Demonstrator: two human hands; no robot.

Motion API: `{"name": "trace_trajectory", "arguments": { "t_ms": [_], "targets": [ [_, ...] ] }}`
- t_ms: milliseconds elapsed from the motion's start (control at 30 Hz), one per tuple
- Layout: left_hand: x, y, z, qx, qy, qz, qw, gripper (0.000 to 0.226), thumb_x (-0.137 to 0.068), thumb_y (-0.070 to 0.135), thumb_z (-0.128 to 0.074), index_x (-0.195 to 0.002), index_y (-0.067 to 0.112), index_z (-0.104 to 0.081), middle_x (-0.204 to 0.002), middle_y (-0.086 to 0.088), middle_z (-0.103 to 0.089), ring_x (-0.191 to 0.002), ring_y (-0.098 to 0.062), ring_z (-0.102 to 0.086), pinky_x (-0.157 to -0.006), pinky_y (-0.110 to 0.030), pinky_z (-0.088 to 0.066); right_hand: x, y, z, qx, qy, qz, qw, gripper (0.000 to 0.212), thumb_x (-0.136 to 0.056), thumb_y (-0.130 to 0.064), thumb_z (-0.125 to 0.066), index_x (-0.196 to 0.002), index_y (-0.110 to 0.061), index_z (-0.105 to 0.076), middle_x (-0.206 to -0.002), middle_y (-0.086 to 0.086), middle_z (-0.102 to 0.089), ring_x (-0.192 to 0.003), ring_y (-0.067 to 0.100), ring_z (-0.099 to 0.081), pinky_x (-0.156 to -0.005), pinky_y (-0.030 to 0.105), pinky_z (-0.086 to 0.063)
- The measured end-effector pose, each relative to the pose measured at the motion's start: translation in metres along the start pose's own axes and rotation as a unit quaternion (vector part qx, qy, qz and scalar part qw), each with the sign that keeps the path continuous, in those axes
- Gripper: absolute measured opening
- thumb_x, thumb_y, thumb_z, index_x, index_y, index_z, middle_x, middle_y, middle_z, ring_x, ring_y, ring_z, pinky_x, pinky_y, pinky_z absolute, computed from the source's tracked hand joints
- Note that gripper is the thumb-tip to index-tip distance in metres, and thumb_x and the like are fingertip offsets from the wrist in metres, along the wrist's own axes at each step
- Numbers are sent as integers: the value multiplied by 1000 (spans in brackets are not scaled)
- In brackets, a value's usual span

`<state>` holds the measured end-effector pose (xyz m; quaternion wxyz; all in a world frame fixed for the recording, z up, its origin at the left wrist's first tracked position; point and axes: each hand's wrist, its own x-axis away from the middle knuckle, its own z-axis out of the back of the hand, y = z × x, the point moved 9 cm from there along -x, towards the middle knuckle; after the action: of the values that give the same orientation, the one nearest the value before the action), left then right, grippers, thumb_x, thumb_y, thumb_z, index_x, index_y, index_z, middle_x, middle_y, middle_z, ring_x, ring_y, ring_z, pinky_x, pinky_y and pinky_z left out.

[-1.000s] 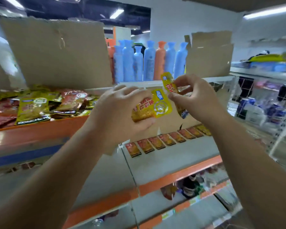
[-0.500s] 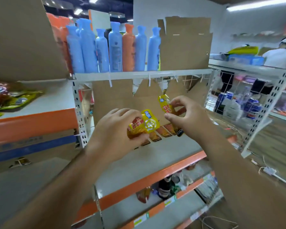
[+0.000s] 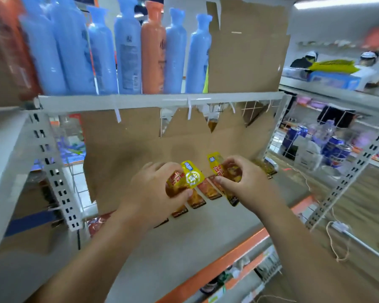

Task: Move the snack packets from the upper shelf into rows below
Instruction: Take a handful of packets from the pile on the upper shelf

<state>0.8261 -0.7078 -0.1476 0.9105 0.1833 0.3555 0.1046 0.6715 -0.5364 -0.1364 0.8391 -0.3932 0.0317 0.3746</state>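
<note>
Obs. 1: the left hand (image 3: 160, 189) is clamped on a small yellow-and-red foil snack packet (image 3: 189, 179). Its fingers curl over the packet's top and the thumb presses its lower edge. There may be more than one packet in this grip, but motion blur prevents a count.

Obs. 2: the right hand (image 3: 247, 182) pinches a second yellow-and-red snack packet (image 3: 219, 169) between thumb and curled fingers. This packet stands roughly upright, yellow end toward 12 o'clock. The two held packets sit just beside each other, with a narrow gap between them.

Obs. 3: both hands hover over a row of reddish-brown flat snack packets (image 3: 209, 191). The row lies on the grey shelf board (image 3: 184, 241) and runs from 8 o'clock to 2 o'clock beneath the hands. It follows the foot of a torn brown cardboard backing sheet (image 3: 123, 154). The board's orange front edge (image 3: 228, 256) lies at 5 o'clock from the hands.

Obs. 4: at 12 o'clock, a white upper shelf rail (image 3: 153, 100) carries tall blue plastic bottles (image 3: 127, 51) and one orange plastic bottle (image 3: 153, 51). A brown cardboard panel (image 3: 247, 51) stands at their 3 o'clock.

Obs. 5: a white perforated metal upright (image 3: 53, 171) stands at 9 o'clock from the hands. Blue drink cans (image 3: 337, 149), blurred, sit at 3 o'clock on a neighbouring rack.
</note>
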Motion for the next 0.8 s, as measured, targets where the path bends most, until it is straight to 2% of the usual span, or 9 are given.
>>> {"name": "trace_trajectory", "arguments": {
  "t_ms": [67,233,333,433,500,533,600,733,800],
  "targets": [
    [-12,5,-13,14,14,-16,1000,45,-76,66,-64,-107,33,-68,-103,15,-69,-95,-15,-58,-78,-28,-41,-6,16,2,-10,-1,-14,1000,31,-81,-35,-83,-105,-32,-64,-97,-17,-64,-92,-4,-58,-70,10,-40],
    [-43,23,-59,30,15,-24,999,41,-77,64,-64,-105,34,-67,-99,15,-68,-89,-11,-55,-75,-29,-45,-24,69,19,-1,7,-40,999,32,-80,-40,-81,-106,-36,-64,-102,-17,-65,-93,-8,-58,-74,18,-42],
    [-60,35,-97,62,0,-20,998,42,-77,64,-63,-106,34,-67,-97,17,-63,-84,-4,-49,-74,-14,-40,-37,111,37,3,18,-52,998,33,-78,-43,-81,-104,-39,-62,-102,-15,-66,-95,-5,-60,-78,21,-46],
    [-76,52,-143,79,-14,-17,997,47,-76,65,-63,-109,33,-67,-101,17,-63,-91,-8,-54,-75,-21,-38,-50,154,53,-2,20,-62,998,32,-80,-35,-83,-105,-36,-62,-97,-18,-65,-91,-11,-58,-73,6,-40],
    [-85,61,-176,64,-9,-6,998,48,-74,65,-63,-110,33,-67,-102,16,-65,-92,-10,-56,-75,-21,-36,-62,189,63,-4,26,-65,998,31,-80,-32,-83,-103,-36,-62,-91,-20,-63,-81,-13,-58,-67,3,-39],
    [-90,66,-194,59,-10,4,998,49,-73,65,-64,-110,33,-68,-103,15,-66,-93,-12,-58,-76,-23,-38,-68,209,67,-7,26,-70,997,30,-81,-32,-83,-101,-36,-62,-88,-19,-63,-75,-9,-61,-64,6,-43],
    [-100,72,-234,44,-18,23,999,48,-74,63,-67,-112,34,-67,-107,16,-67,-98,-16,-61,-83,-30,-45,-87,251,73,-11,26,-78,997,27,-80,-37,-82,-97,-37,-62,-86,-15,-65,-67,1,-64,-63,23,-52],
    [-127,94,-308,4,-1,62,998,50,-75,63,-65,-114,32,-68,-110,14,-68,-102,-11,-58,-84,-21,-37,-136,335,84,-11,-8,-70,997,24,-81,-37,-82,-94,-40,-61,-88,-12,-65,-74,6,-63,-64,33,-54],
    [-139,105,-349,14,-1,91,996,48,-76,60,-68,-114,31,-68,-107,11,-68,-100,-10,-57,-84,-22,-41,-162,378,90,10,-27,-66,997,23,-83,-44,-78,-99,-39,-62,-90,-11,-64,-79,13,-63,-69,38,-57]
  ]
}}
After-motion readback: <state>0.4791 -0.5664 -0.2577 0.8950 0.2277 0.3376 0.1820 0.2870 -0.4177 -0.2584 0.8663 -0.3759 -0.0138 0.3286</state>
